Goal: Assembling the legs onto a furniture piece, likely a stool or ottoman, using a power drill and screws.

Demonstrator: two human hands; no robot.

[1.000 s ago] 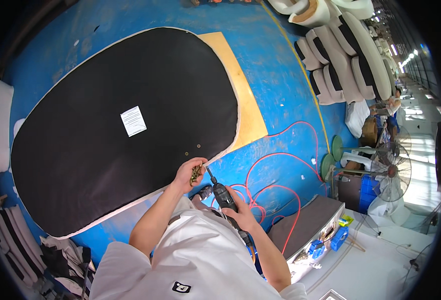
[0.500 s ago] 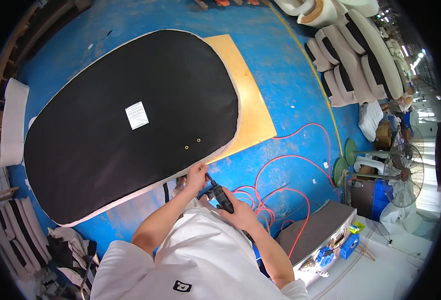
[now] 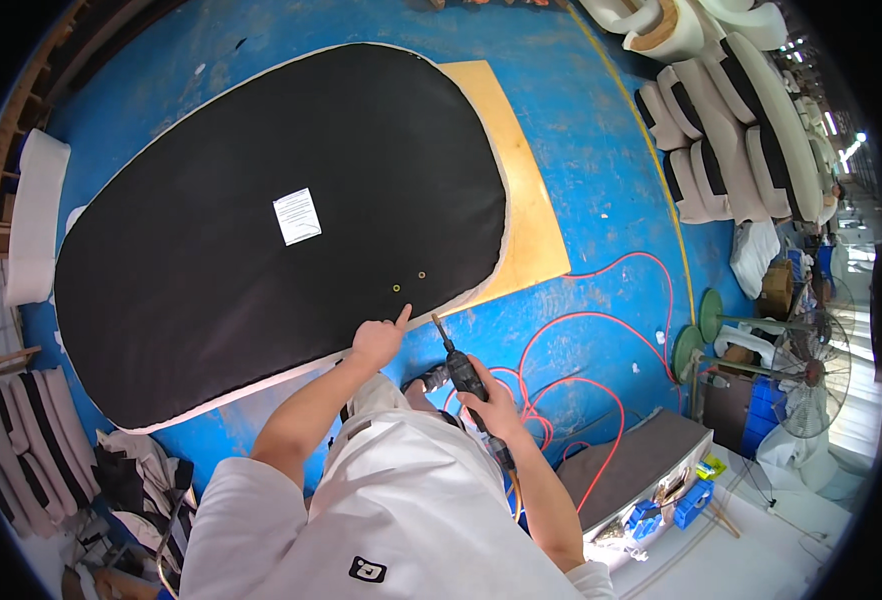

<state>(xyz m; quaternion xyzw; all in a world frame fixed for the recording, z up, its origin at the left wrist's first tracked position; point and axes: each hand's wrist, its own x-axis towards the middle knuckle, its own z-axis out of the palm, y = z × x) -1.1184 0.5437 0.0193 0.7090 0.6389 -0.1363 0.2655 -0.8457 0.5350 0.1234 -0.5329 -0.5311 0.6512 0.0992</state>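
Note:
A large rounded seat base covered in black fabric [image 3: 261, 290], with a pale edge, lies on a wooden board. My left hand [image 3: 377, 342] rests at its near edge with the index finger stretched out on the fabric, just below two small brass-coloured rings [image 3: 396, 288]. The other fingers are curled, and I see nothing held in them. In my right hand [image 3: 494, 402] is a black power screwdriver [image 3: 466, 376], wrapped by the fingers. Its long bit points up and away, near the base's edge but apart from it. A white label [image 3: 297, 217] sits mid-fabric.
The yellow wooden board [image 3: 531, 230] juts out at the right. A red hose [image 3: 581, 318] loops over the blue floor. A grey-topped case [image 3: 631, 450] with blue boxes stands near right, a standing fan [image 3: 811, 372] beyond it. Cushions [image 3: 731, 130] are stacked far right.
My left hand has left the screwdriver's bit and moved up onto the fabric, index finger extended. The screwdriver in my right hand now shows its bit free. The view has shifted slightly.

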